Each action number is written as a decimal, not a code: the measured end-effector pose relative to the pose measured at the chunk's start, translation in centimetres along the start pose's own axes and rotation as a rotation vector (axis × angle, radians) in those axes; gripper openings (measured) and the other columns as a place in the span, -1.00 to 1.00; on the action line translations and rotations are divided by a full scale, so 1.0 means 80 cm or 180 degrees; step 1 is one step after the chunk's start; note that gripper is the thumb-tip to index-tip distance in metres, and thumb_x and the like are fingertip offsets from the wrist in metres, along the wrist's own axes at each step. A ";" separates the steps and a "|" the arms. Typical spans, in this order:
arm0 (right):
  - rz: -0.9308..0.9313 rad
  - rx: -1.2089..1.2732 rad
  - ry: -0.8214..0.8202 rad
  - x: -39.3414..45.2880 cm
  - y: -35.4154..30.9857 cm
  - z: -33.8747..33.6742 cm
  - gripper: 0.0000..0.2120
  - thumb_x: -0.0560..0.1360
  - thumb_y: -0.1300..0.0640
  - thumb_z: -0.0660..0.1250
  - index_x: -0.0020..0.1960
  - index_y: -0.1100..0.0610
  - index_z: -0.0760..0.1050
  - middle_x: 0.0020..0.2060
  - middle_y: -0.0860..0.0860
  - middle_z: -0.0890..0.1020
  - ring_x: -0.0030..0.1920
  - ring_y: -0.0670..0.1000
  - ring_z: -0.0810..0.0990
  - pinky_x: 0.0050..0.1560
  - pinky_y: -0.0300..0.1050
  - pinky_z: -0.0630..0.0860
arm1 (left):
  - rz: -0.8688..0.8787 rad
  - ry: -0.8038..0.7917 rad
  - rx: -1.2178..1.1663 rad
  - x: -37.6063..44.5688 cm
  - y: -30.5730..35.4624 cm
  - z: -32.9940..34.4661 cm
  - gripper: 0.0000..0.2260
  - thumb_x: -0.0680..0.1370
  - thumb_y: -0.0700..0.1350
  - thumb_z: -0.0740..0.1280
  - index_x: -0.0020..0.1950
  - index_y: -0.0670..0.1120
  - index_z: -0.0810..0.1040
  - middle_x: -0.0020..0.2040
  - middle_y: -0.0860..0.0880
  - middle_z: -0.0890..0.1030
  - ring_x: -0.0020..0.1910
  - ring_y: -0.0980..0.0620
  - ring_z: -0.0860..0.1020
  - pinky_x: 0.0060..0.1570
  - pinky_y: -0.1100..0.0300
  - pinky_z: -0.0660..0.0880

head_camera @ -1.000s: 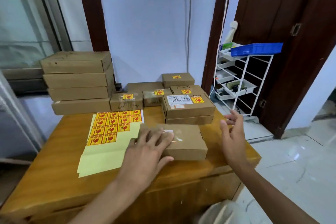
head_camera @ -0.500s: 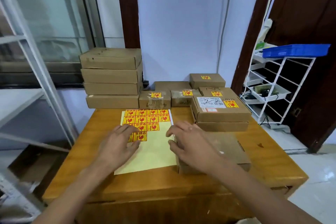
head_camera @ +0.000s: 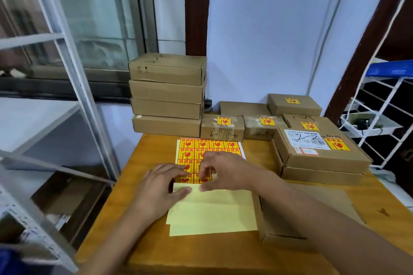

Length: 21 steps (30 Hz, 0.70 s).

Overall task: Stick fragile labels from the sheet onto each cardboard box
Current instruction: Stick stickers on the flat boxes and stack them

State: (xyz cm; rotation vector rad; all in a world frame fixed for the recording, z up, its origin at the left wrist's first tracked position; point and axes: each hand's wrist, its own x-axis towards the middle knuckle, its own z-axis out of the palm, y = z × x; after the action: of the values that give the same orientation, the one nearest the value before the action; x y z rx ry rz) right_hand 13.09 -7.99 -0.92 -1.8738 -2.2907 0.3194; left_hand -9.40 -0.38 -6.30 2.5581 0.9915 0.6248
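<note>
The label sheet point(head_camera: 212, 212) lies on the wooden table point(head_camera: 201, 252); its far part holds red-and-yellow fragile labels point(head_camera: 210, 144), its near part is bare yellow backing. My left hand point(head_camera: 158, 187) rests flat on the sheet's left side. My right hand point(head_camera: 223, 172) reaches over the sheet, its bent fingertips on a label in the lowest row and its thumb on the bare backing; no label is lifted. A plain cardboard box point(head_camera: 335, 195) without a label sits at the near right, partly under my right forearm.
A stack of plain boxes point(head_camera: 167, 91) stands at the back left of the table. Several labelled boxes point(head_camera: 321, 147) fill the back right. A metal shelf frame point(head_camera: 67, 73) is on the left, a white wire rack point(head_camera: 380, 118) on the right.
My right hand left the plain box and moved left onto the labels. My left hand stayed on the sheet. The camera turned left and came closer.
</note>
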 end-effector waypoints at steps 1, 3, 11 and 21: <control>0.0019 0.0053 -0.0052 0.004 0.001 -0.001 -0.71 0.50 -0.22 0.48 0.10 -0.07 0.62 0.02 -0.17 0.53 -0.02 -0.15 0.48 -0.11 -0.14 0.46 | -0.0026 -0.0010 -0.0011 0.001 0.000 0.000 -0.62 0.50 0.25 0.42 0.29 0.22 0.57 0.34 0.31 0.49 0.38 0.21 0.37 0.34 0.11 0.27; 0.0042 0.0214 -0.0130 0.013 0.003 -0.002 -0.74 0.51 -0.20 0.48 0.06 -0.05 0.63 -0.03 -0.17 0.53 -0.06 -0.17 0.47 -0.17 -0.19 0.37 | -0.0069 -0.0026 -0.0007 0.001 0.000 -0.001 -0.60 0.49 0.25 0.42 0.31 0.23 0.55 0.36 0.33 0.46 0.39 0.24 0.34 0.36 0.12 0.27; -0.0047 0.0255 -0.0278 0.025 -0.001 -0.013 -0.87 0.53 -0.07 0.47 -0.03 -0.03 0.67 -0.08 -0.15 0.58 -0.08 -0.16 0.53 -0.09 -0.10 0.50 | -0.0147 0.0003 -0.0086 0.001 0.001 -0.003 -0.55 0.47 0.26 0.44 0.33 0.23 0.55 0.37 0.33 0.46 0.40 0.24 0.33 0.37 0.13 0.25; -0.0146 -0.0076 -0.0319 0.028 -0.011 -0.015 -0.80 0.49 -0.16 0.50 -0.03 -0.05 0.65 -0.09 -0.16 0.60 -0.05 -0.11 0.54 -0.12 -0.03 0.55 | -0.0180 0.0023 -0.0025 0.000 0.000 0.001 -0.51 0.45 0.30 0.44 0.36 0.26 0.49 0.38 0.28 0.48 0.41 0.22 0.35 0.37 0.15 0.26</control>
State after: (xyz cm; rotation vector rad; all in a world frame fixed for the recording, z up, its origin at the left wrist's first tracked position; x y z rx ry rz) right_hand 12.08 -5.87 0.42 -1.8534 -2.4084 0.3899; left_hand -9.39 -0.38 -6.35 2.5132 1.0578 0.6215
